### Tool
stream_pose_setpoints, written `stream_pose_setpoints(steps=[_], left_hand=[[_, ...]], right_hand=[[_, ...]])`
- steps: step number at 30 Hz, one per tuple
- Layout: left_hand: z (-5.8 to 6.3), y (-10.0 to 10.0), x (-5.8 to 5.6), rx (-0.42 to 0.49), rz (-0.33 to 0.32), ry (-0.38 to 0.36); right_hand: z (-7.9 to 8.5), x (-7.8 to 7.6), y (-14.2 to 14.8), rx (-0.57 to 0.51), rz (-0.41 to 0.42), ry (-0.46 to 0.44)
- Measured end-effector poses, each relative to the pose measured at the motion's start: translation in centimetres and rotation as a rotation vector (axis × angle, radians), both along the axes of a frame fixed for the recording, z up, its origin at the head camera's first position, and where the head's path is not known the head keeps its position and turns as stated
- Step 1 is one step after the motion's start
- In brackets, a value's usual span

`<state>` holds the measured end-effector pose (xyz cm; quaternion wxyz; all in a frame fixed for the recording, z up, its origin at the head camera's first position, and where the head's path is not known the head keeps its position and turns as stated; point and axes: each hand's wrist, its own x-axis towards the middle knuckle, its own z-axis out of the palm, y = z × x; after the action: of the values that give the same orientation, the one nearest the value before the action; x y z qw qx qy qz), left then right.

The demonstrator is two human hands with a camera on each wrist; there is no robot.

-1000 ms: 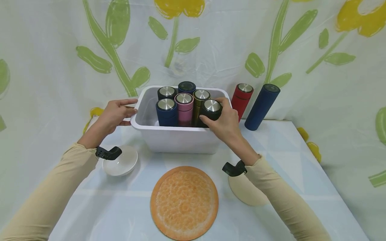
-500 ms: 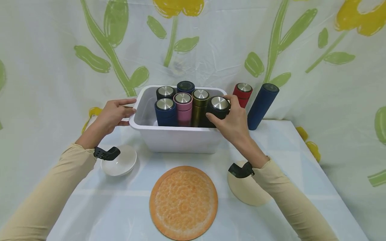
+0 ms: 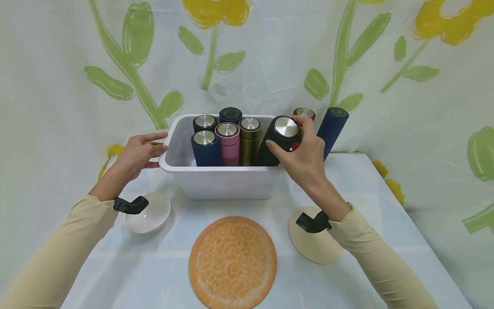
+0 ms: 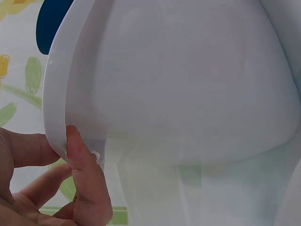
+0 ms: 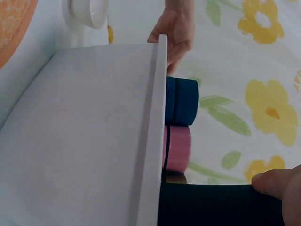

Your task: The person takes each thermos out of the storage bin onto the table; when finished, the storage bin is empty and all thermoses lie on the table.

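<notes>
My right hand [image 3: 306,159] grips a black thermos bottle [image 3: 275,139] by its upper part, thumb on the near side. The bottle leans right, raised partly out of a white plastic tub [image 3: 224,184]; the tub wall hides its lower end. Upright beside it stand thermos bottles in gold [image 3: 250,141], pink [image 3: 228,146] and blue [image 3: 206,150], with a black one [image 3: 204,122] and a dark blue one [image 3: 230,113] behind. At the tub's left end, my left hand [image 3: 139,154] pinches the rim, the fingers [image 4: 35,148] on either side of it.
Right of the tub, a dark blue thermos [image 3: 332,128] leans against the curtain, and a red thermos [image 3: 305,112] is mostly covered by my right hand. A white bowl [image 3: 148,214], a round bread-patterned mat [image 3: 233,262] and a round beige mat [image 3: 314,240] lie nearer.
The black thermos in my right hand has risen and shifted right, now leaning more clearly. My left hand stays at the tub rim. The view has shifted slightly.
</notes>
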<state>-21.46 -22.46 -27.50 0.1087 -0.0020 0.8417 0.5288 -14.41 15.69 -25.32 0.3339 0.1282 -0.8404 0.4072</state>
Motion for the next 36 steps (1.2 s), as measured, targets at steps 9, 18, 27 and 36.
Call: stream_pose_setpoints(steps=[9,18,27,36], left_hand=[[0.2,0.2,0.0,-0.006,0.003,0.002],[0.2,0.3,0.0,-0.001,0.014,0.003],[0.1,0.3,-0.1,0.004,0.013,-0.005],[0.0,0.0,0.0,0.005,0.014,0.002]], right_hand=[[1.2,0.3,0.7,-0.027,-0.011,0.079],[2.6,1.3,1.4,-0.040,-0.021,0.144],[4.8,3.0,1.9,-0.085,-0.042,0.183],[5.8,3.5,2.3,-0.125,-0.024,0.234]])
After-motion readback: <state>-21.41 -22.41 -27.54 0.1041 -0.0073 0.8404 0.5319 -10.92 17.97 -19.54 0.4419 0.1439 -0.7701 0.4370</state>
